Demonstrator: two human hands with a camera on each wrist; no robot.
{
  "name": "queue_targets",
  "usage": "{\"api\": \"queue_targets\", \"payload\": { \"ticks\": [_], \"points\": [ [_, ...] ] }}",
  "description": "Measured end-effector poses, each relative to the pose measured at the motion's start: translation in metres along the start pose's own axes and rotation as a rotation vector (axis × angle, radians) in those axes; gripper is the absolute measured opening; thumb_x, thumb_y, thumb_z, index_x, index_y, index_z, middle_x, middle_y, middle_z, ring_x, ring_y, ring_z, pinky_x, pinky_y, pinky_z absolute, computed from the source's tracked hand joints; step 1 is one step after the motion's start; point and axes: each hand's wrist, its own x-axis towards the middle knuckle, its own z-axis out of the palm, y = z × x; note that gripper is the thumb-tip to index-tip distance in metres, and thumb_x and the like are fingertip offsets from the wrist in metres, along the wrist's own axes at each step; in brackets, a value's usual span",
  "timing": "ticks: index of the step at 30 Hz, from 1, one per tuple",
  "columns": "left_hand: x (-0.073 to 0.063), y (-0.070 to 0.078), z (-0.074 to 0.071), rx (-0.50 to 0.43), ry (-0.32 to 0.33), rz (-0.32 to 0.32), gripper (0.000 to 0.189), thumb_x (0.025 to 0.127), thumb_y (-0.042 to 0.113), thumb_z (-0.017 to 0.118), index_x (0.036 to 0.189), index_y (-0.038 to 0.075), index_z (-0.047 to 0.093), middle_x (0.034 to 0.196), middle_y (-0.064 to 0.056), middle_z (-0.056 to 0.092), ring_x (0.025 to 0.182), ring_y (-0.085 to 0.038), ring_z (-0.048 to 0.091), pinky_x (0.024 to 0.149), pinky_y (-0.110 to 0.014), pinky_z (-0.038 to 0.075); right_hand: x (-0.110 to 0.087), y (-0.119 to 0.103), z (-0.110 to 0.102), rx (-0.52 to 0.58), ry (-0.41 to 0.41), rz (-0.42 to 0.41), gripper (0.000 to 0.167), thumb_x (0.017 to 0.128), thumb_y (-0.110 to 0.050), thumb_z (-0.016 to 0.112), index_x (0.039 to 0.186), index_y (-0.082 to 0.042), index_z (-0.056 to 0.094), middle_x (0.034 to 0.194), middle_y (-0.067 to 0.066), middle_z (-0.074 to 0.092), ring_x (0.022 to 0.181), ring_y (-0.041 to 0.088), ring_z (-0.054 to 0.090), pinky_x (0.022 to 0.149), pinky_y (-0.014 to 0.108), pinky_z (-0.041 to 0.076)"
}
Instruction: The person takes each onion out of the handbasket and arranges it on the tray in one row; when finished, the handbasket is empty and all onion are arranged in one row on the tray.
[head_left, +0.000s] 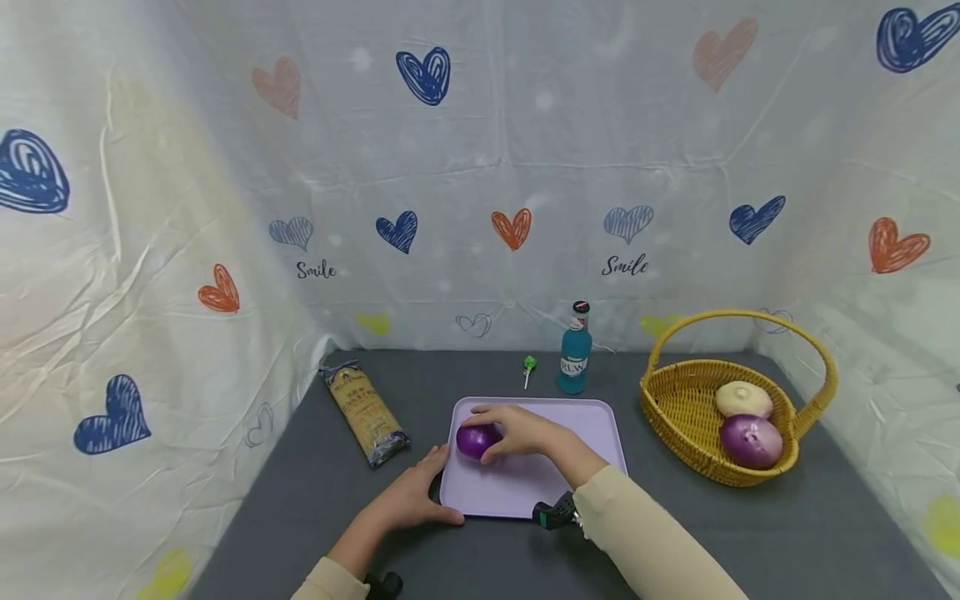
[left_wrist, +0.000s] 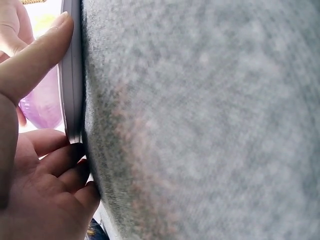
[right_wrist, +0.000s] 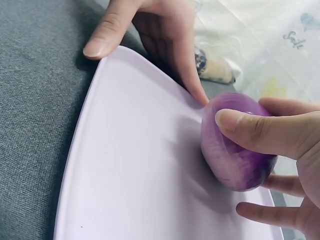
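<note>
My right hand [head_left: 525, 433] grips a glossy purple onion [head_left: 474, 442] over the left part of a pale lilac tray [head_left: 517, 496]. In the right wrist view the thumb presses on the near side of the onion [right_wrist: 232, 165], with fingers round its far side. The onion's shadow falls on the tray close below it. My left hand [head_left: 412, 496] holds the tray's near left corner, thumb at the front edge and fingers along the left side. From the left wrist, the thumb [left_wrist: 42, 57] lies across the rim and the other fingers bend in against the edge.
A yellow wicker basket [head_left: 678, 446] with a tall handle stands at right, holding a cream-coloured vegetable [head_left: 742, 398] and another purple onion [head_left: 752, 442]. Behind the tray are a blue bottle [head_left: 576, 354] and a green lollipop [head_left: 529, 364]. A long yellow packet [head_left: 365, 408] lies at left.
</note>
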Motion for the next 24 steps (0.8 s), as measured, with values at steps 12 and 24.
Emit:
{"api": "queue_targets", "payload": {
  "ticks": [12, 24],
  "points": [
    [0.000, 0.000, -0.001, 0.002, -0.006, -0.003, 0.119, 0.072, 0.053, 0.087, 0.159, 0.002, 0.024, 0.164, -0.022, 0.025, 0.151, -0.044, 0.023, 0.115, -0.070, 0.026, -0.001, 0.003, -0.012, 0.019, 0.010, 0.000, 0.061, 0.082, -0.022, 0.085, 0.139, -0.022, 0.063, 0.156, 0.013, 0.046, 0.144, 0.037, 0.042, 0.115, 0.058, 0.038],
    [0.001, -0.002, 0.000, -0.001, -0.010, -0.005, 0.120, 0.071, 0.054, 0.087, 0.160, 0.003, 0.024, 0.165, -0.021, 0.025, 0.152, -0.044, 0.022, 0.116, -0.069, 0.026, -0.008, -0.002, -0.027, 0.027, 0.026, -0.040, 0.060, 0.083, -0.018, 0.085, 0.139, -0.016, 0.063, 0.154, 0.015, 0.049, 0.142, 0.035, 0.046, 0.103, 0.053, 0.052]
  ]
}}
